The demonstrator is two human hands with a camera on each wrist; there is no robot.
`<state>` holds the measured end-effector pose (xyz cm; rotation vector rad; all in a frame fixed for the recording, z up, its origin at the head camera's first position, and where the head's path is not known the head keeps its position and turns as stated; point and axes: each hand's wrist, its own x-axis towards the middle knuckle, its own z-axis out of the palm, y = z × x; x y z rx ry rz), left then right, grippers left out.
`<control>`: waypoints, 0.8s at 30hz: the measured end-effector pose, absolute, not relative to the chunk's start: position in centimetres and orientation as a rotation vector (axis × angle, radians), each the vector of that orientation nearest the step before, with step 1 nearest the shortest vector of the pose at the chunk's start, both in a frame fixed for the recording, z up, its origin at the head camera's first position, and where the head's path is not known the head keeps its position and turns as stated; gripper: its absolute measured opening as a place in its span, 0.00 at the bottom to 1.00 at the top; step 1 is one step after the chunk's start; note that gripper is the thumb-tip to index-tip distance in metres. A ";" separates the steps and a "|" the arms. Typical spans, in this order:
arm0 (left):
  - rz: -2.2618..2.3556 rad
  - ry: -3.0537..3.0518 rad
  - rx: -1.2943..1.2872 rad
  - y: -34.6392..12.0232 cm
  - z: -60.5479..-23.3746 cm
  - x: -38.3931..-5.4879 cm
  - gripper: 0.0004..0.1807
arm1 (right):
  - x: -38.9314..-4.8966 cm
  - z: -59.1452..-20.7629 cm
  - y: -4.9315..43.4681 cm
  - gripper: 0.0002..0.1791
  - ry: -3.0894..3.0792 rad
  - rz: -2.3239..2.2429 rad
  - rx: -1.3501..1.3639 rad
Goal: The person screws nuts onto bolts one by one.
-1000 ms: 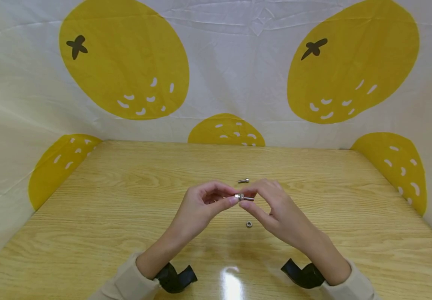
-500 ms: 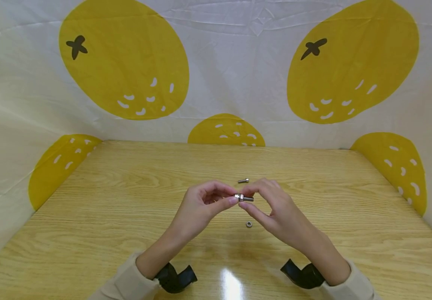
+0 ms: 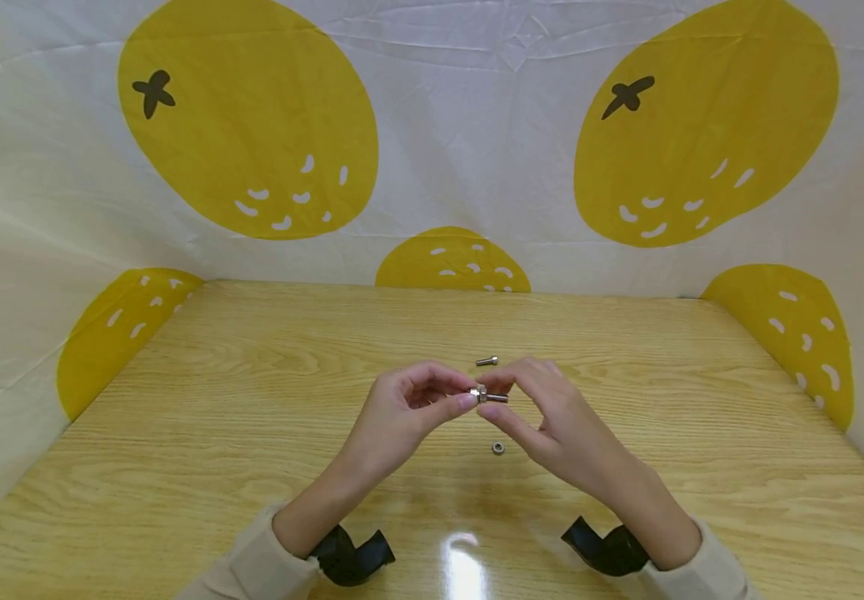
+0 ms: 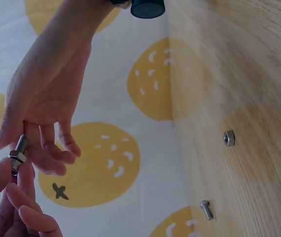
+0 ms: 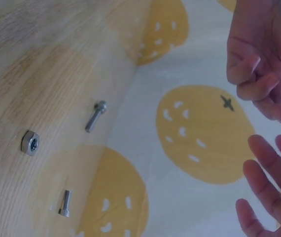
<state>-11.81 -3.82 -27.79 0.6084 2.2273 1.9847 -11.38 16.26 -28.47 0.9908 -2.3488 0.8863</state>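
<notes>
Above the table, my left hand (image 3: 405, 408) pinches the head end of a silver bolt (image 4: 21, 143) between thumb and fingers. The threaded end points right in the head view. A hex nut (image 3: 481, 395) sits on the bolt close to the left fingertips. My right hand (image 3: 559, 417) holds thumb and index finger on either side of this nut, its other fingers loosely bent. In the right wrist view the held bolt is partly cut off at the edge. On the table lie a loose nut (image 3: 497, 448) and a loose bolt (image 3: 486, 361).
The wooden table (image 3: 252, 350) spreads under both arms, enclosed by a white curtain (image 3: 476, 150) with yellow fruit prints. Another bolt (image 5: 96, 116) shows only in the right wrist view. Black straps (image 3: 357, 554) circle the wrists below beige sleeves.
The nut on the bolt shows different lit faces from frame to frame, as if turned, with tiny shifts of my right fingertips. My left hand and the loose parts stay put.
</notes>
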 end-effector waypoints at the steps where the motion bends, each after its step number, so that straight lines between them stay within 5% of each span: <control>1: 1.980 2.235 0.601 -3.8 -27.8 -11.8 0.09 | -11.4 -28.4 16.3 0.13 -2.336 0.885 1.003; 24: 1.972 2.231 0.625 -3.7 -27.8 -11.8 0.09 | -11.3 -28.4 16.2 0.04 -2.367 0.894 0.969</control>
